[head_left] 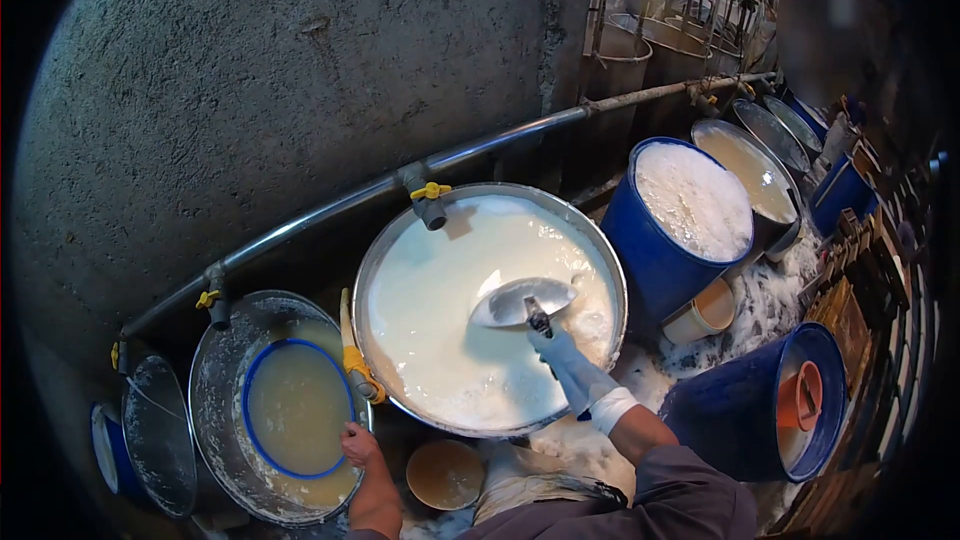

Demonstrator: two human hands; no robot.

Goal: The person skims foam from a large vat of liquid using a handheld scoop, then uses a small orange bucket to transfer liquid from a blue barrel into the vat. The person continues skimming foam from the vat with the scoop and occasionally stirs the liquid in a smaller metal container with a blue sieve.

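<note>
A large round metal vat (450,260) holds milky white liquid. Over it, my right hand (552,342), in a pale glove, is closed round the handle of a wide metal scoop (508,304), whose bowl is at the liquid's surface. My bare left hand (357,443) is closed at the right edge of a blue-rimmed round sieve (247,402), gripping its rim. This sieve rests within a second metal vat (215,340) of cloudy yellowish liquid, and similar liquid shows inside the ring.
A metal pipe (310,223) with yellow-handled valves runs along the wall. Blue barrels (640,240) stand to the right, one full of white foam, another tipped with an orange container (800,397) inside. A bowl (445,474) sits low between the vats.
</note>
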